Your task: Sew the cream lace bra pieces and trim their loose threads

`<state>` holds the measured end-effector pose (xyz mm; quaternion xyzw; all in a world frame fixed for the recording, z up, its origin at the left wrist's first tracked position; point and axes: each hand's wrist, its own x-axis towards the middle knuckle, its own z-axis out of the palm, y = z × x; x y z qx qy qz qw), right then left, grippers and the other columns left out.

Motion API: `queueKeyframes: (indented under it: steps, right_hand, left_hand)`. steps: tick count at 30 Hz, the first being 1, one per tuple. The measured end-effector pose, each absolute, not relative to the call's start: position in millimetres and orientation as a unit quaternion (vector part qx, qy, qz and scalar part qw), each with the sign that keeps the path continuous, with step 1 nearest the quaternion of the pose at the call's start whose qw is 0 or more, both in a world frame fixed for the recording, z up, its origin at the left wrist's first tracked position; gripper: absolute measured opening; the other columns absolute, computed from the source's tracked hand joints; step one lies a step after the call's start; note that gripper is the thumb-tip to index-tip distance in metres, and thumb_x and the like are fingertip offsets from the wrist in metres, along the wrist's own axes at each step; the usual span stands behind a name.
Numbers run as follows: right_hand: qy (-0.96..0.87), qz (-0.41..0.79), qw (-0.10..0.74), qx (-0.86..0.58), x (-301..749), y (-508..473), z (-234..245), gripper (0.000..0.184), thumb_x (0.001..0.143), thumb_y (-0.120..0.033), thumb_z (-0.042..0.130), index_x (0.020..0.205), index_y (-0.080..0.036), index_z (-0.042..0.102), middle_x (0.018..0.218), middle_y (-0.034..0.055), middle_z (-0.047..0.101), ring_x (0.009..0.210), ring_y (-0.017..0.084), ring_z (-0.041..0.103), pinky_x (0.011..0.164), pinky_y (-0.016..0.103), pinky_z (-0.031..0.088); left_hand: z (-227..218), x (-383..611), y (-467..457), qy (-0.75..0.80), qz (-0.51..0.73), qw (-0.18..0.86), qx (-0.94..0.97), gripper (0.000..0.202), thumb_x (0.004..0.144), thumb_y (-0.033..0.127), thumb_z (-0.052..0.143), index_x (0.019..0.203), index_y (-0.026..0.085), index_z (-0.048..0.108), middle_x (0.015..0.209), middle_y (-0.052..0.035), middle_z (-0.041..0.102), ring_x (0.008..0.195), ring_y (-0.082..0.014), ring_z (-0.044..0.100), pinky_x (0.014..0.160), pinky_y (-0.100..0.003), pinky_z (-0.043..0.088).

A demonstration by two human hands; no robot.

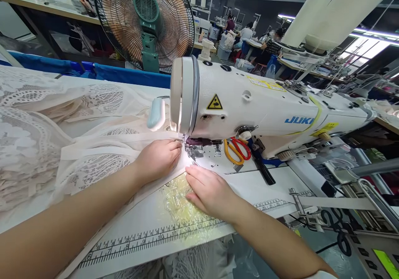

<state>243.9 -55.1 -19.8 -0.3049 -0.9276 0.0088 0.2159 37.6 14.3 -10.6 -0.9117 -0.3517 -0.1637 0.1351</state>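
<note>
My left hand [160, 158] is closed on the pale lace garment [102, 162], with its fingertips close to the needle and presser foot [187, 146] of a white sewing machine [230, 100]. A light band of the cloth runs under those fingers toward the foot. My right hand [210, 187] rests on the machine bed just in front of the foot, thumb apart from the fingers, fingertips by the cloth's edge. Beneath it lies a patch of shiny yellowish tape [177, 202]. The undersides of my fingers are hidden.
Scissors with red and yellow handles [235, 151] lie beneath the machine arm, near a black-handled tool [264, 169]. A printed ruler [149, 239] runs along the front edge. More lace pieces [25, 117] are piled at left. A fan [145, 21] stands behind; people work farther back.
</note>
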Motion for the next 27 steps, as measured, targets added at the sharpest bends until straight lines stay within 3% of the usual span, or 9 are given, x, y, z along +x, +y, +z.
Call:
queueKeyframes:
  steps: [4,7,9,11,15,27]
  right_hand:
    - [-0.923,-0.01,0.216,-0.319,240.3,-55.5,-21.7,0.037,0.086,-0.031,0.051,0.11,-0.005,0.059,0.125,0.0151,0.059,0.119,0.027,0.051,0.095,0.035,0.048]
    - [-0.92,-0.027,0.229,-0.317,239.7,-55.5,-23.0,0.037,0.087,-0.032,0.05,0.11,-0.004,0.059,0.123,0.0157,0.06,0.118,0.027,0.052,0.093,0.035,0.05]
    - [-0.92,-0.035,0.235,-0.313,240.3,-55.3,-23.5,0.038,0.087,-0.032,0.049,0.11,-0.004,0.059,0.123,0.0163,0.06,0.118,0.027,0.052,0.092,0.035,0.05]
    - [-0.92,-0.034,0.232,-0.313,241.3,-55.4,-23.1,0.038,0.088,-0.032,0.049,0.111,-0.004,0.059,0.123,0.0165,0.06,0.118,0.027,0.052,0.092,0.036,0.05]
    - [-0.922,-0.015,0.22,-0.319,242.9,-56.3,-20.4,0.035,0.087,-0.031,0.051,0.108,-0.005,0.06,0.123,0.0161,0.06,0.117,0.027,0.053,0.094,0.037,0.049]
    - [-0.922,-0.012,0.241,-0.304,244.7,-54.6,-20.9,0.03,0.087,-0.03,0.05,0.102,-0.006,0.062,0.117,0.0148,0.063,0.112,0.026,0.056,0.094,0.036,0.049]
  left_hand:
    - [-0.1,34.7,22.2,-0.333,-0.147,0.13,-0.922,0.036,0.092,0.019,0.033,0.091,0.011,0.068,0.094,-0.0102,0.069,0.083,-0.0229,0.061,0.072,-0.036,0.049]
    - [8.2,35.6,16.1,-0.313,-0.138,0.111,-0.933,0.037,0.092,0.022,0.034,0.081,0.013,0.069,0.084,-0.0095,0.068,0.077,-0.0219,0.059,0.066,-0.035,0.047]
    - [9.5,35.5,6.7,-0.293,-0.117,0.082,-0.945,0.035,0.092,0.023,0.037,0.08,0.014,0.069,0.084,-0.0085,0.067,0.079,-0.021,0.059,0.07,-0.035,0.047]
    - [6.8,33.5,-2.6,-0.272,-0.102,0.067,-0.954,0.03,0.091,0.022,0.04,0.09,0.014,0.068,0.091,-0.0086,0.068,0.085,-0.0212,0.059,0.076,-0.037,0.048]
    - [-2.0,27.0,-8.7,-0.243,-0.12,0.101,-0.957,0.033,0.093,0.017,0.034,0.108,0.014,0.064,0.108,-0.0088,0.067,0.097,-0.0219,0.059,0.082,-0.039,0.047]
    - [3.8,26.6,12.0,-0.187,-0.111,0.209,-0.953,0.033,0.094,0.013,0.033,0.099,0.014,0.066,0.097,-0.0058,0.069,0.091,-0.02,0.06,0.088,-0.04,0.042]
